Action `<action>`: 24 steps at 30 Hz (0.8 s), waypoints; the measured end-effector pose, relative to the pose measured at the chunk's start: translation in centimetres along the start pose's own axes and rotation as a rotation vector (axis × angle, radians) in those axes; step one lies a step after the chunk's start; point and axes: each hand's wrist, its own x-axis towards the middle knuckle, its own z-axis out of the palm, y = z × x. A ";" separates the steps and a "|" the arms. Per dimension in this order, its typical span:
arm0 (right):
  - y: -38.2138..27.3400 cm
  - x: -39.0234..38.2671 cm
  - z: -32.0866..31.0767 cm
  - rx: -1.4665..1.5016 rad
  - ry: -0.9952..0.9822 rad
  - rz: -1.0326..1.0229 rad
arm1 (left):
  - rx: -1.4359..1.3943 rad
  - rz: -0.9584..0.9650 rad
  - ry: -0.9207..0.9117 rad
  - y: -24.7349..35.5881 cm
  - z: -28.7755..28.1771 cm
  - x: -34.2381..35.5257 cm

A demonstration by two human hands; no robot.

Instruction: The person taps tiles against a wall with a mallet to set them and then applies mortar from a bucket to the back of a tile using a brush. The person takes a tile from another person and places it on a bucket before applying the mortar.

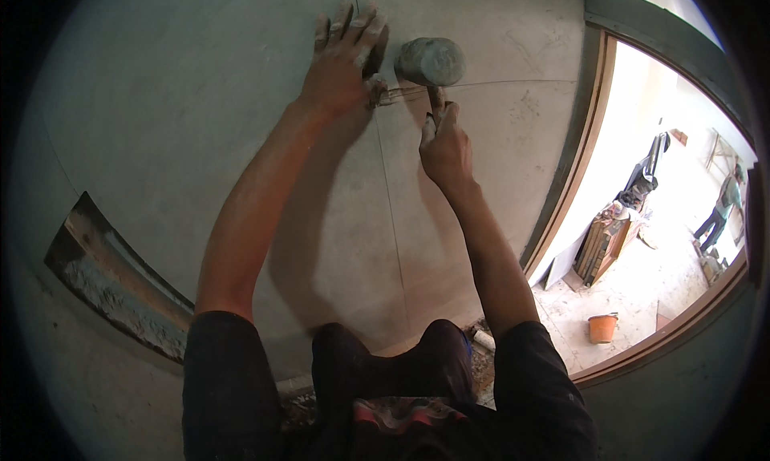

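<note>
A grey rubber mallet (434, 62) is in my right hand (449, 150), whose fingers wrap round its short handle. The mallet's head stands close to the wall; whether it touches the surface I cannot tell. My left hand (341, 66) rests against a large grey wall tile (200, 84), fingers stretched upward and dusted with pale powder. Thin joints between the tiles cross just right of that hand. Along the level joint, beside the left hand's thumb side, runs a brownish smear (405, 95).
At right, a wooden-framed doorway (603, 100) opens onto a bright room. An orange bucket (603, 328) and a wooden box-like piece (603, 248) stand there, with a person (722, 204) farther off. A gap with rough mortar (120, 289) shows at lower left. Rubble (481, 365) lies by my knees.
</note>
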 end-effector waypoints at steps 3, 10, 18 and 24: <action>-0.2 0.0 -0.1 -0.032 0.002 0.003 | -0.143 -0.017 0.063 -0.6 -0.4 -1.6; -1.3 -0.3 -1.1 -0.070 -0.050 0.071 | 0.111 -0.189 -0.106 3.4 -3.0 -8.0; -1.5 -0.5 -0.8 -0.008 -0.053 0.076 | 0.065 -0.248 -0.185 6.0 -1.1 -8.8; -1.5 -0.4 -0.9 -0.019 -0.034 0.065 | 0.056 -0.177 -0.154 5.9 0.9 -8.2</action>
